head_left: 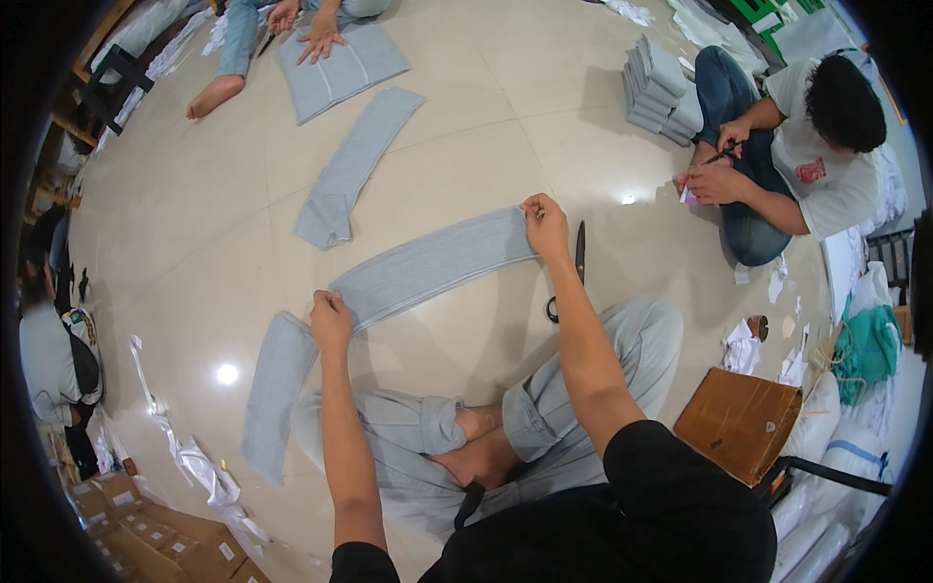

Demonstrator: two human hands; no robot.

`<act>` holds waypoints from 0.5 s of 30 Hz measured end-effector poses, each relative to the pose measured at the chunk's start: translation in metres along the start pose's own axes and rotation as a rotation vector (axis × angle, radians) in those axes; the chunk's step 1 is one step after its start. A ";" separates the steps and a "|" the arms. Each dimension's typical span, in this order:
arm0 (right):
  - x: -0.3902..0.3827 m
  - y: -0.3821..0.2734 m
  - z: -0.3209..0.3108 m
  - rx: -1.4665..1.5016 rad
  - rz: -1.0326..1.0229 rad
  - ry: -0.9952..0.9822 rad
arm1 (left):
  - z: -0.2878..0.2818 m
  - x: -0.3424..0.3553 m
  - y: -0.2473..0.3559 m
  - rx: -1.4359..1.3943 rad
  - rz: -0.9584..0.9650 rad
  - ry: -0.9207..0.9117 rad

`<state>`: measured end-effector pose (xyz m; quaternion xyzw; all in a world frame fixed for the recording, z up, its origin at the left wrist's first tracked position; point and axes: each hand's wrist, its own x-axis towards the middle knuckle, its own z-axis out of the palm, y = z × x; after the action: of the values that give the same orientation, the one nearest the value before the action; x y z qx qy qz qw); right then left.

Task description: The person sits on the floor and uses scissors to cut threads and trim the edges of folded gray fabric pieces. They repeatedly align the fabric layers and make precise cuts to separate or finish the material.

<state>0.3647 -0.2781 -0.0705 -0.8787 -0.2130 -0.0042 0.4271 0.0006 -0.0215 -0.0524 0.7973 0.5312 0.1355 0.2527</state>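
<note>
A long grey fabric strip (437,262) stretches across the floor in front of me. My left hand (332,318) pinches its left end, and my right hand (546,225) pinches its upper right corner, both with fingers closed on the cloth. A second grey strip (272,394) lies beside my left forearm, close to my left knee, and another (350,170) lies farther ahead. Black-handled scissors (580,253) rest on the floor just right of my right hand. My crossed legs in pale jeans are below.
A person (816,146) at the upper right cuts something small near grey folded stacks (661,87). Another person's hand (319,39) presses on grey fabric at the top. Someone (49,360) is at the far left. A brown box (734,418), white scraps (209,476) and cartons (165,534) surround me.
</note>
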 end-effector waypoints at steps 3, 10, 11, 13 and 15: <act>0.006 0.010 0.002 0.127 0.204 -0.078 | 0.002 0.000 -0.001 -0.015 0.028 0.019; 0.015 0.016 0.008 0.432 0.521 0.108 | 0.004 0.003 -0.003 -0.029 0.030 -0.005; 0.019 0.019 0.009 0.425 0.549 0.172 | 0.006 0.003 -0.001 -0.033 0.038 -0.005; 0.021 0.022 0.009 0.503 0.587 0.231 | 0.006 0.004 -0.004 -0.025 0.047 0.005; 0.024 0.027 0.004 0.667 0.605 0.233 | 0.007 0.004 -0.005 -0.019 0.053 0.012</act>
<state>0.3960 -0.2814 -0.0889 -0.7097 0.1124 0.0907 0.6895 0.0015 -0.0177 -0.0611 0.8079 0.5100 0.1519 0.2534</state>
